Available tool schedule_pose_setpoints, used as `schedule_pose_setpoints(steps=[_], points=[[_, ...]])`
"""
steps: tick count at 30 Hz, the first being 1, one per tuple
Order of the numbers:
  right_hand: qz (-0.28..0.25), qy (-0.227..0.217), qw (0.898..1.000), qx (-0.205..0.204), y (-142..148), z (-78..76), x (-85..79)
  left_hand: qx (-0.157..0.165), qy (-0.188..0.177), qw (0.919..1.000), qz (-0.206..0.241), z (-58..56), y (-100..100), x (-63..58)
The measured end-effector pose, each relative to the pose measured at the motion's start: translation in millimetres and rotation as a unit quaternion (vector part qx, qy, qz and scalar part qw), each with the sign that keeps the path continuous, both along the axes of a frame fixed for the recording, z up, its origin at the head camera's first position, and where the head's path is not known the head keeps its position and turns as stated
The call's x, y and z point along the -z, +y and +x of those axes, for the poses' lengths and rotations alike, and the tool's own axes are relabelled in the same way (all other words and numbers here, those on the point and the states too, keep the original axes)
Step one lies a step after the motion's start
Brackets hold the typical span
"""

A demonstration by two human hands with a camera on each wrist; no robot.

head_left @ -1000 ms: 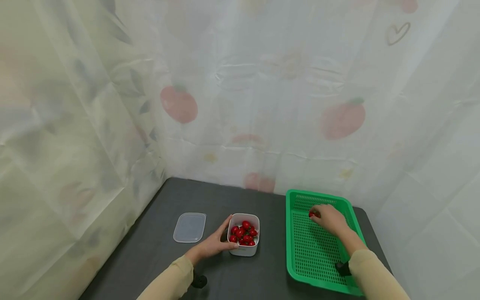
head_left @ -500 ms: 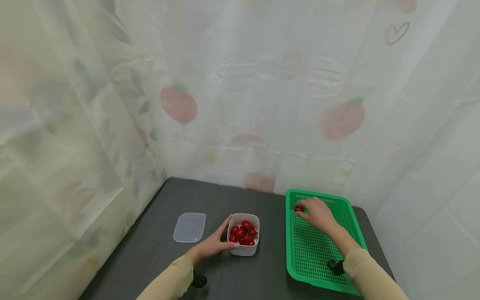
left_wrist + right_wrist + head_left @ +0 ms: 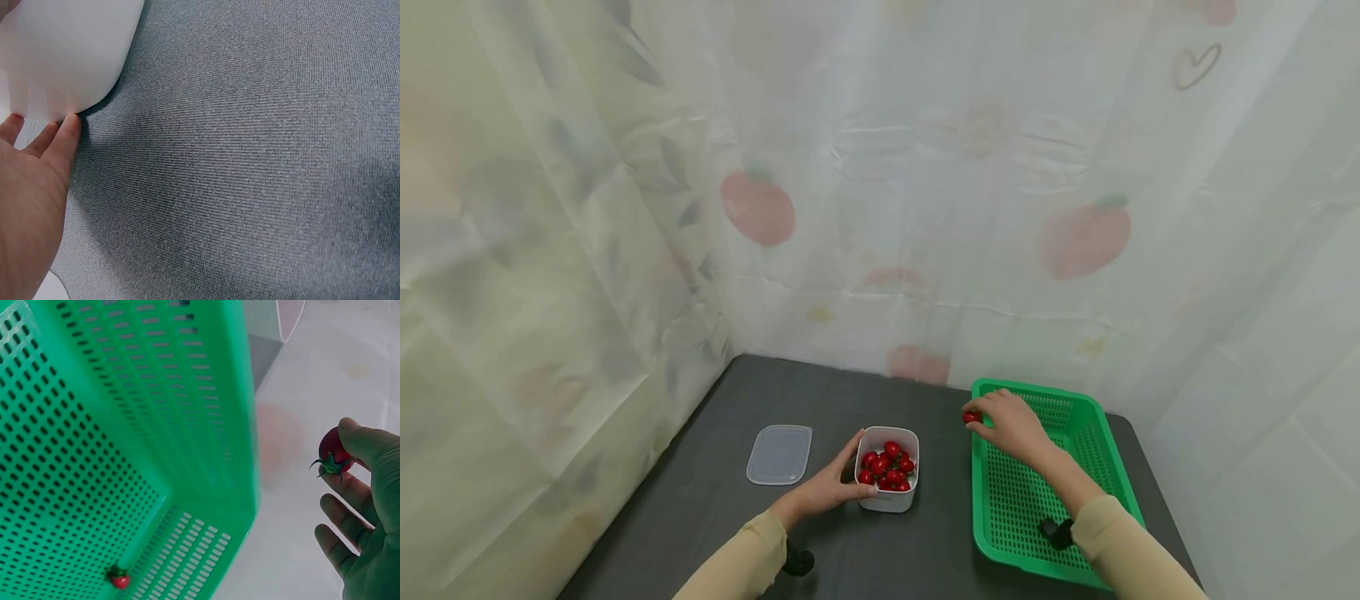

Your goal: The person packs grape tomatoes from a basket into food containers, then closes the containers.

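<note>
My left hand (image 3: 823, 490) grips a small white square tub (image 3: 891, 502) by its left side, thumb at the near face and fingers at the far left. Several red cherry tomatoes (image 3: 892, 477) lie inside the tub. In the left wrist view, fingertips (image 3: 72, 122) touch the tub's lower wall (image 3: 69, 69). Between thumb and forefinger, my right hand (image 3: 1015, 425) pinches a cherry tomato (image 3: 332, 447) with its green calyx on. That hand is over the left rim of a green perforated basket (image 3: 977, 508). One more cherry tomato (image 3: 120, 579) sits in a basket corner.
A translucent lid (image 3: 779, 455) lies flat on the dark grey table (image 3: 842, 400), left of the tub. A strip of tabletop separates tub and basket. Patterned curtains (image 3: 880, 208) stand close behind the table and at its sides.
My right hand has moved left with the pinched cherry tomato, from over the basket's inside to its left rim. The left hand and the tub have stayed in place.
</note>
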State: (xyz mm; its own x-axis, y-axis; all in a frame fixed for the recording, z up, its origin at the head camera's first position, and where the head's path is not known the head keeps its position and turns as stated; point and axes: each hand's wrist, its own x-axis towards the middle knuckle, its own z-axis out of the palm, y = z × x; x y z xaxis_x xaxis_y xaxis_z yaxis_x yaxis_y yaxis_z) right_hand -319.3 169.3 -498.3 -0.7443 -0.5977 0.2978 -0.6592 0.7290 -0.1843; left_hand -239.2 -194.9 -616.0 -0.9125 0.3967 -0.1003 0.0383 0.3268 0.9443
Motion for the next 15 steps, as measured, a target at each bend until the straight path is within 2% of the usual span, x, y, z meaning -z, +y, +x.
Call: schedule_pose_setpoints(steps=[15], points=[[0.000, 0.003, 0.999, -0.049, -33, 5.9, -3.7, 0.001, -0.003, 1.0000, 0.001, 0.0, 0, -0.3]])
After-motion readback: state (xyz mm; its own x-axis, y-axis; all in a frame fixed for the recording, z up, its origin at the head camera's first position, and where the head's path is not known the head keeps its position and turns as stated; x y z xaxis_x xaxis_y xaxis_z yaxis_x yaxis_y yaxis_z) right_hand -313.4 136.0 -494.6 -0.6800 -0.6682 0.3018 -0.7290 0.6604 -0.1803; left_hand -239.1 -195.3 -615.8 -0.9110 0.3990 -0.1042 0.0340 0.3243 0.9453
